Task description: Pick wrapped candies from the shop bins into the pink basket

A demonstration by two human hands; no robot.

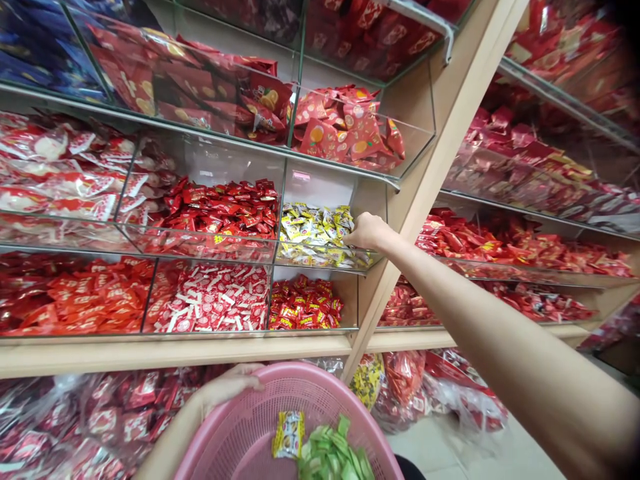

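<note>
Currently, the right hand (369,233) reaches into a clear-fronted bin, its fingers curled down at the right edge of the yellow-and-white candies (316,227); whether they are closed on a piece (the fingertips are partly hidden) I cannot tell. Its forearm crosses in front of the wooden upright (425,147) from the near right.

Nearer, the left hand (233,385) is clamped on the far left part of the rim of a pink basket (205,433). Inside the basket, one yellow packet (289,435) lies just left of a heap of green packets (334,453).

Left of the yellow-and-white candies, behind a divider, sit dark red candies (225,208); in the bin below are red-and-yellow candies (306,305). Under the shelves, right of the basket's far side, a bag of yellow packets (367,381) stands beside red ones (404,377).
</note>
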